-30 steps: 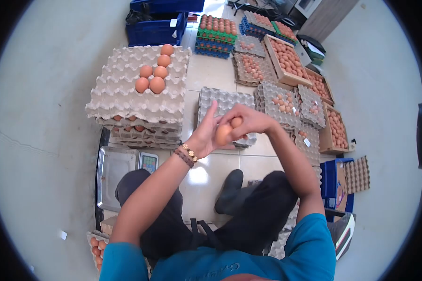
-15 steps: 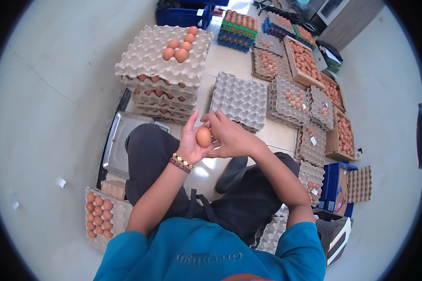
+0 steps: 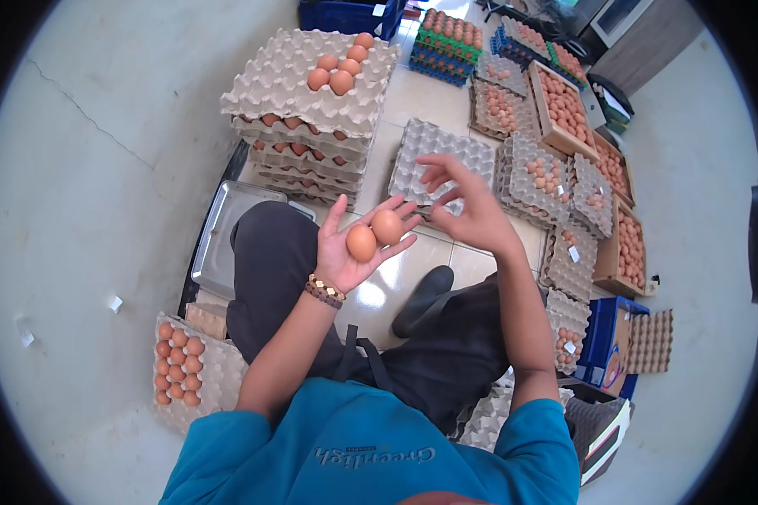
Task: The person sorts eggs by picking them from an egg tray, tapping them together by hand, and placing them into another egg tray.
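Observation:
Two brown eggs rest side by side in my upturned left hand [image 3: 345, 257], one egg [image 3: 361, 243] on the palm and the other egg [image 3: 387, 226] over the fingers. The fingers of that hand are stretched out beneath them. To the right, my right hand [image 3: 472, 206] is raised with its fingers curved and apart, holding nothing. Behind it lies a stack of grey egg trays [image 3: 421, 151], its visible cups without eggs. At the upper left, a taller stack of trays [image 3: 261, 80] bears several eggs [image 3: 341, 82] on top.
A metal pan [image 3: 219, 240] sits left of my knee. At lower left is a tray with several eggs [image 3: 177, 358]. Along the right stand trays with eggs [image 3: 539, 177], wooden crates of eggs [image 3: 547, 126] and a blue crate [image 3: 596, 337]. Green and blue trays [image 3: 442, 50] stand farther back.
My right hand has moved away from my left, up and to the right, and its fingers have parted. Two eggs now show in my left hand, where one was visible before.

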Demonstrator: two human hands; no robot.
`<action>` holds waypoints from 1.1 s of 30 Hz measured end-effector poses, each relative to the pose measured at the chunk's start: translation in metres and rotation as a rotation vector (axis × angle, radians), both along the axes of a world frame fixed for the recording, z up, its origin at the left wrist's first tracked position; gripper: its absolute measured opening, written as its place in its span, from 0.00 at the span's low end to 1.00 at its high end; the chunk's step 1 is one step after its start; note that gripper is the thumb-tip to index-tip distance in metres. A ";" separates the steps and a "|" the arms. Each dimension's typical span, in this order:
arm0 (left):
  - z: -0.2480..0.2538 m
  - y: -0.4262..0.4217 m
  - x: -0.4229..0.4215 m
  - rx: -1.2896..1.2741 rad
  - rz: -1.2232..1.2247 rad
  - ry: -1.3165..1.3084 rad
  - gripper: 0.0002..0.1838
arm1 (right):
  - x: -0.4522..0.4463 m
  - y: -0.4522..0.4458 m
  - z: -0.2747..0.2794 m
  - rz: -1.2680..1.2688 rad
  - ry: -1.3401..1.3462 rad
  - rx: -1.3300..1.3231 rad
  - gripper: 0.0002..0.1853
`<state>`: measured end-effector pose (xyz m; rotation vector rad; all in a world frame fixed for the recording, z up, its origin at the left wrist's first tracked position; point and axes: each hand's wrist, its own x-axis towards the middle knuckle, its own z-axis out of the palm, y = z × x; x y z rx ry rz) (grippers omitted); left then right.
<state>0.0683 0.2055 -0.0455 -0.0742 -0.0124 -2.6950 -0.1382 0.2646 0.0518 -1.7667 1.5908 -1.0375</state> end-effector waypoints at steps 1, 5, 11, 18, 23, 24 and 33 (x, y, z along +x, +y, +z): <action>0.001 0.001 0.001 0.001 0.008 -0.007 0.50 | -0.002 -0.002 0.000 -0.050 0.031 -0.058 0.32; 0.002 0.004 0.006 0.042 0.054 -0.061 0.48 | 0.019 0.000 0.005 0.022 0.109 -0.188 0.19; 0.001 0.014 0.026 0.016 0.102 -0.116 0.41 | 0.089 0.007 -0.004 0.311 0.497 -0.276 0.23; 0.019 0.047 0.066 -0.128 0.300 -0.294 0.30 | 0.126 0.017 0.000 0.458 0.470 -0.346 0.28; 0.044 0.075 0.124 -0.098 0.368 -0.230 0.29 | 0.127 0.027 0.005 0.477 0.238 -0.489 0.24; 0.048 0.083 0.140 -0.092 0.395 -0.251 0.31 | 0.123 0.027 0.006 0.443 0.221 -0.506 0.23; -0.035 0.135 0.306 -0.816 1.068 -1.714 0.30 | 0.067 0.011 -0.004 0.135 0.118 -0.530 0.15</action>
